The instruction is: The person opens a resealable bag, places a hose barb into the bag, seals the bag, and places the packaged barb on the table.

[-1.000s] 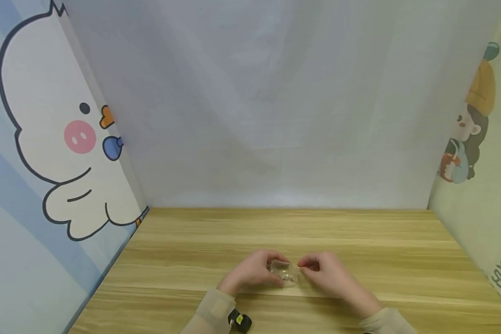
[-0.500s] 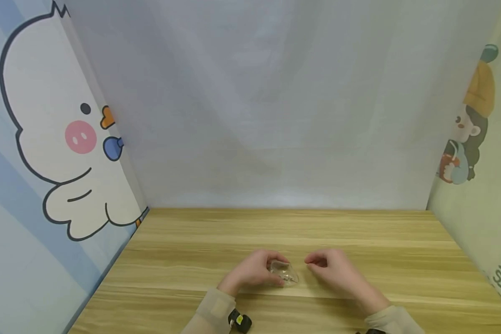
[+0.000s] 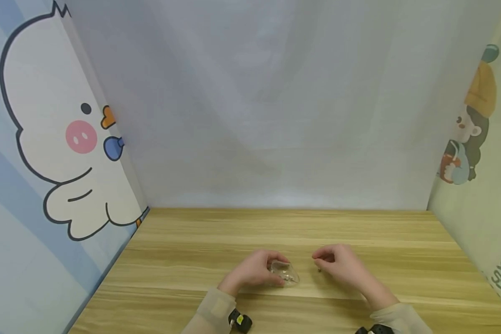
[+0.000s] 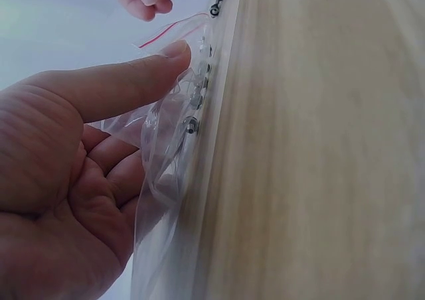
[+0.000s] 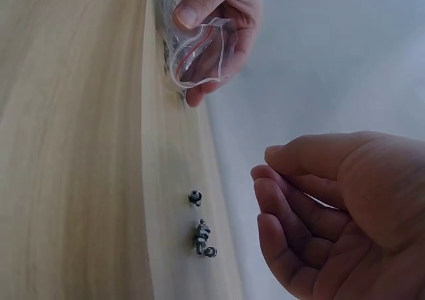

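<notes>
My left hand [image 3: 256, 270] grips a clear zip bag [image 3: 290, 277] low over the table, thumb on its near side and fingers behind. In the left wrist view, several small metal pieces like screws [image 4: 192, 125] show in the bag. Its mouth, with a red seal line, faces right in the head view. To the right of the bag, my right hand [image 3: 340, 263] hovers, fingers loosely bent and the thumb tip close to the index tip, nothing visible between them. Several loose small metal pieces [image 5: 201, 237] lie on the table by it in the right wrist view.
The wood-grain table [image 3: 192, 241] reaches back to a pale grey curtain [image 3: 275, 116]. Printed cloth walls stand at both sides, with a white cartoon bird [image 3: 50, 116] on the left. A black wrist camera [image 3: 240, 321] is strapped to the left sleeve.
My right hand has moved right, away from the bag's mouth. A small metal piece now shows on the table below its fingertips. My left hand and the bag have stayed in place.
</notes>
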### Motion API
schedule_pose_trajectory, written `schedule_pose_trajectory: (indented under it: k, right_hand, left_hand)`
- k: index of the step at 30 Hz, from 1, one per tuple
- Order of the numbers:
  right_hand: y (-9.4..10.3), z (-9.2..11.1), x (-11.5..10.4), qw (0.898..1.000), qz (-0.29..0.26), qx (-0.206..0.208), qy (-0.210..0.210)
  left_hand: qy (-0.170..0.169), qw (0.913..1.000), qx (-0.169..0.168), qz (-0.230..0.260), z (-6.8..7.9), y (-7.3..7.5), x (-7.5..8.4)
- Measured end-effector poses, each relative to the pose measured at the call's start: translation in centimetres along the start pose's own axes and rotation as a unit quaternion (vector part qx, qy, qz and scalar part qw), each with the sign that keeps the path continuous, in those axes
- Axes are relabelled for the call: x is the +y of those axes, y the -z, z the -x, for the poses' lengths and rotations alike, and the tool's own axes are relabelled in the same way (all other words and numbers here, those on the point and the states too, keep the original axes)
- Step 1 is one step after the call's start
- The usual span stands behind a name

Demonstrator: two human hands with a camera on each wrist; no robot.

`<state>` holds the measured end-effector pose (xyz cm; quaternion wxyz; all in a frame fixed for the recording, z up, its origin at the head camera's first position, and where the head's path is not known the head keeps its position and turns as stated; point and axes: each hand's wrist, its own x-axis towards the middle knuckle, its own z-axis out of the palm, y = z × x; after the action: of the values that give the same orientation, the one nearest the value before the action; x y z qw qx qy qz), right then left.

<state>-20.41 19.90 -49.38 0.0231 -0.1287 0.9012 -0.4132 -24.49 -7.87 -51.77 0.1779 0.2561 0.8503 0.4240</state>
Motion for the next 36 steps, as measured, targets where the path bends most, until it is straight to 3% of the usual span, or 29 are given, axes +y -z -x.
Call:
schedule_pose_trajectory:
  k: [13, 20, 36]
  right_hand:
    - [0.8, 0.1, 0.5, 1.000, 0.012, 0.000, -0.004]
    - [1.7, 0.0, 1.7, 1.000, 0.015, -0.011, 0.008]
    - [2.1, -0.4, 3.6, 1.000, 0.018, -0.008, -0.013]
  left_hand:
    - [0.004, 1.0000, -0.001, 0.001, 0.3, -0.1, 0.1]
    - [0.007, 1.0000, -0.001, 0.001, 0.4, -0.1, 0.1]
    - [0.004, 1.0000, 0.003, 0.006, 0.2, -0.1, 0.0]
